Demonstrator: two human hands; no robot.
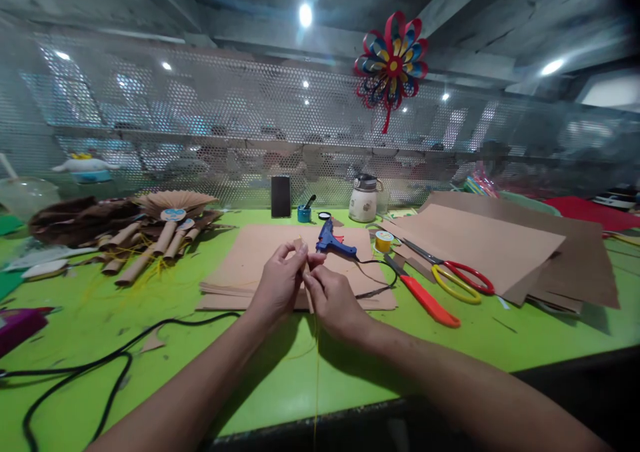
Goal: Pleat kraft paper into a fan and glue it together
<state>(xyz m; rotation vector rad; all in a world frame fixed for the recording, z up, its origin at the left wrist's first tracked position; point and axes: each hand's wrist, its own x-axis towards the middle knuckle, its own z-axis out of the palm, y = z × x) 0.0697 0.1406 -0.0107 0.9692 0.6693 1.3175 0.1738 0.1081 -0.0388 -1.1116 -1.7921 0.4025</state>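
My left hand [281, 277] and my right hand [336, 300] meet over the table's middle, fingers closed on a narrow strip of brown paper [309, 297]. Most of the strip is covered by my fingers, so its full shape is hidden. A thin yellow thread [316, 379] hangs down from between my hands past the table's front edge. Beneath them lies a stack of brown paper sheets [235, 269]. Just beyond my fingers rests a blue glue gun [336, 242] on the stack. To its right stands a spool of yellow thread [383, 241].
Right of the stack lie an orange-handled knife [427, 301], scissors [459, 280] and large brown sheets [493, 242]. Brown paper fans [173, 205] with rolled handles are at left, near a black cable [150, 329]. Behind stand a phone [281, 197], blue jar [304, 214] and bottle [363, 202].
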